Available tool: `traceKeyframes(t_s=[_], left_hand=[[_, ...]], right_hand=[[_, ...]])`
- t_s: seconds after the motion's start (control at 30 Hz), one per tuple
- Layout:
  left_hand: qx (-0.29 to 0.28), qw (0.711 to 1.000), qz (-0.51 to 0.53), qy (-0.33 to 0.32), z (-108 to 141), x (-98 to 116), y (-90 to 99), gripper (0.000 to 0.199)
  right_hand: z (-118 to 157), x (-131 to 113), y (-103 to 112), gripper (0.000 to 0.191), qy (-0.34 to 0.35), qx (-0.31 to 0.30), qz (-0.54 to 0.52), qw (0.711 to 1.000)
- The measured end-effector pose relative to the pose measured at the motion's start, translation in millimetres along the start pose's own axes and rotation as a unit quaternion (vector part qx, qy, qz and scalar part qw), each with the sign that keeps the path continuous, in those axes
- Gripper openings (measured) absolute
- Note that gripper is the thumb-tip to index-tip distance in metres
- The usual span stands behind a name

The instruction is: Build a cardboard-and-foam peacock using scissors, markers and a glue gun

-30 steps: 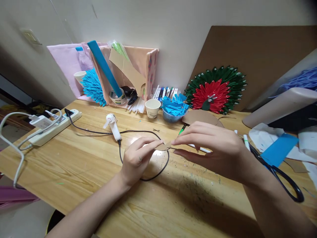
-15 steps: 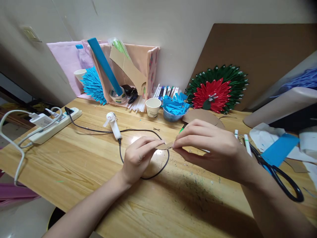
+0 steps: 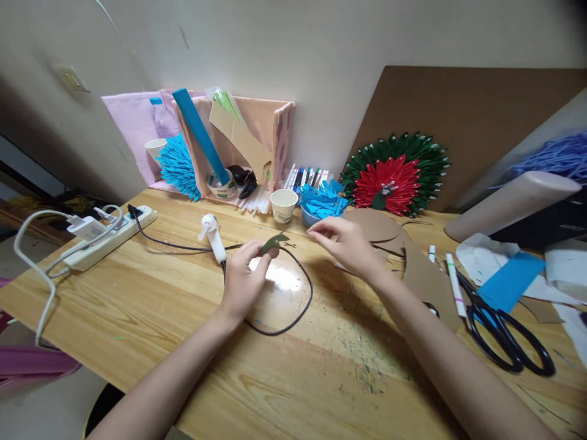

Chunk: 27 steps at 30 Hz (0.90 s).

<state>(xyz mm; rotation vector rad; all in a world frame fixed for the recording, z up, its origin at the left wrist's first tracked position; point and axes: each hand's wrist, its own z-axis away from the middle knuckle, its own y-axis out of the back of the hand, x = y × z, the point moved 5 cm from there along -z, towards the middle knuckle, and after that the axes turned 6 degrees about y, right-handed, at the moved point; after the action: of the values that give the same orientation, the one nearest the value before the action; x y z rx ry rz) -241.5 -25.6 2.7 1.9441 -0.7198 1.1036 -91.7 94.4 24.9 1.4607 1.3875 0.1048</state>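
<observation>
My left hand [image 3: 245,272] is closed on a small dark-green curved cutout [image 3: 271,244], pinched between thumb and fingers above the table. A few thin dark slivers [image 3: 290,245] lie just beyond it. My right hand [image 3: 346,244] hovers apart from it, fingers pinched together; whether anything tiny is between them I cannot make out. Nearest to it are a bowl of blue strips [image 3: 323,201] and a brown cardboard disc [image 3: 378,225]. A white hot glue gun [image 3: 214,238] stands on the table left of my left hand, its black cord looping behind and below the hand.
Black-handled scissors [image 3: 504,333], white markers [image 3: 455,284] and a blue strip [image 3: 511,281] lie at right. A paper cup [image 3: 283,206] stands at the back. A red-and-green fan-shaped decoration [image 3: 397,174] leans against a brown board [image 3: 481,122]. A power strip [image 3: 110,238] sits at left.
Both hands were on the small cutout, its brown side showing. My right hand has let go and moved away; my left hand still holds the cutout, now with the green side visible.
</observation>
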Motion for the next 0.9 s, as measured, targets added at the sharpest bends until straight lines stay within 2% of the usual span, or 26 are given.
traceKeyframes(t_s=[0.13, 0.23, 0.5, 0.7, 0.9], left_hand=[[0.000, 0.994, 0.051, 0.093, -5.3, -22.3, -3.1, 0.020], [-0.011, 0.989, 0.070, 0.133, -5.6, -31.4, -6.7, 0.022], [-0.019, 0.987, 0.064, 0.149, -5.6, -36.9, -8.6, 0.024], [-0.027, 0.988, 0.054, 0.140, -5.6, -39.7, -11.2, 0.024], [-0.031, 0.984, 0.085, 0.154, -4.4, -45.7, -12.6, 0.029]], right_hand=[[-8.0, 21.5, -49.8, 0.007, 0.003, -0.099, 0.082, 0.992], [-7.0, 25.9, -64.7, 0.005, 0.006, -0.114, 0.106, 0.988], [-5.0, 32.5, -69.3, 0.010, 0.011, -0.086, 0.106, 0.991], [-6.4, 32.8, -76.4, 0.002, 0.024, -0.077, 0.068, 0.994], [-5.2, 30.4, -75.7, 0.011, 0.018, -0.054, 0.025, 0.998]])
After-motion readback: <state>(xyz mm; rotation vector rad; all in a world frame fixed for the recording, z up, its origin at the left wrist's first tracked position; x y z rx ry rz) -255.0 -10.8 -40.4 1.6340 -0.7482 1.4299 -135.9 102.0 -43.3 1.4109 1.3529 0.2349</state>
